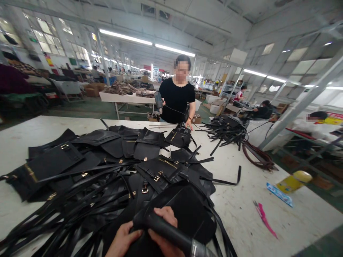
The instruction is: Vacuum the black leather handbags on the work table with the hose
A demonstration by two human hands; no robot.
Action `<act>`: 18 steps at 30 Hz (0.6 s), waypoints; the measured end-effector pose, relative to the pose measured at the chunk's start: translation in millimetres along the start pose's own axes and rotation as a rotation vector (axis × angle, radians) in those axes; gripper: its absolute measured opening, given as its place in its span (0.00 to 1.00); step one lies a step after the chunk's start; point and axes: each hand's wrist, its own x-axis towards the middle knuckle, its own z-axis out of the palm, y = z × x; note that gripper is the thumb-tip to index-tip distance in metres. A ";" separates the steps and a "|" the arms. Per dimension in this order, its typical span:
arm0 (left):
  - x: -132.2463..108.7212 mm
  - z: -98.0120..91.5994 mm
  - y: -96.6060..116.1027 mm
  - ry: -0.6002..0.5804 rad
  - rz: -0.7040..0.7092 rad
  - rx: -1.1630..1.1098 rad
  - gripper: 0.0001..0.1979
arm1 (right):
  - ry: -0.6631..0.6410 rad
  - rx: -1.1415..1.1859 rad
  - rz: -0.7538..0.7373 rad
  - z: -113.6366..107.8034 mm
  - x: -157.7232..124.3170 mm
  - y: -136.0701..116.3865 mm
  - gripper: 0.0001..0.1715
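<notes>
My left hand (123, 238) pinches the near edge of a black bag (187, 210) at the bottom centre. Fingers of my right hand (168, 215) show above and below a black tube-shaped tool (171, 231) with a silvery band, and are closed around it; part of that hand is hidden behind it. The tool lies over the near bag, its silvery end toward the lower right. Beyond and to the left spreads a large pile of black bags (99, 142) with long straps and gold-coloured buckles (145, 188).
Across the white table (241, 200), a person in a black top holds a heat-gun-like tool (158, 102) and touches a small black bag (179, 137). To the right are black straps (225, 128), brown straps (257, 157), a yellow bottle (294, 181), a blue packet (279, 194) and pink snips (265, 218).
</notes>
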 end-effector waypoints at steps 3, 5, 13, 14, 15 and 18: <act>-2.3 0.3 4.1 0.048 -0.040 -0.019 0.14 | -0.034 0.042 0.054 -0.3 4.7 -4.6 0.22; -4.7 1.0 7.1 0.065 -0.068 -0.063 0.15 | -0.078 0.070 0.068 -9.1 3.3 -5.2 0.22; -14.3 12.9 12.6 0.053 -0.163 -0.296 0.17 | -0.147 0.142 0.088 -29.2 -12.9 2.9 0.23; -15.5 15.2 13.7 0.042 -0.172 -0.314 0.17 | -0.132 0.151 0.107 -25.4 -11.9 3.2 0.24; -16.4 17.2 15.0 0.038 -0.172 -0.322 0.17 | -0.110 0.160 0.111 -21.2 -10.1 3.7 0.25; -17.4 19.8 20.4 0.061 -0.146 -0.273 0.18 | -0.050 0.182 0.083 -12.8 0.0 4.9 0.25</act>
